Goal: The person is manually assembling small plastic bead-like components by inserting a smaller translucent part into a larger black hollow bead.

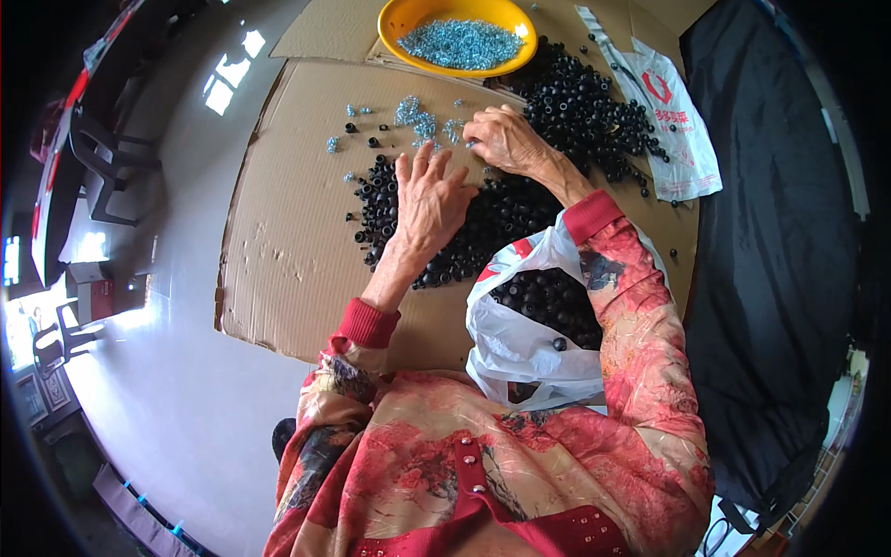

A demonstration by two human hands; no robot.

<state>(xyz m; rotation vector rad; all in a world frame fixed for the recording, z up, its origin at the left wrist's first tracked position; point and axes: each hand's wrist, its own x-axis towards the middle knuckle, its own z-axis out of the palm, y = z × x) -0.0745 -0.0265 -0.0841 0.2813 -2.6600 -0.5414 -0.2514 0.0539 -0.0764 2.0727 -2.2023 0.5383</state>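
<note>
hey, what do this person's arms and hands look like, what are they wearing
Both arms wear long sleeves of a red, pink and cream floral fabric with dark patches, each ending in a plain red ribbed cuff. The left hand and right hand are bare: no gloves, and no rings or watch that I can see.

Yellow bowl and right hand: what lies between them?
In the head view, loose silver screws on cardboard lie between yellow bowl and right hand.

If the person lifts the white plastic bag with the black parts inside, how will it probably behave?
The white plastic bag looks thin and crumpled, so it would probably sag and change shape. It holds many small black parts, so it may feel heavy for its size. Its mouth is open, so parts could spill if it tilts.
</note>
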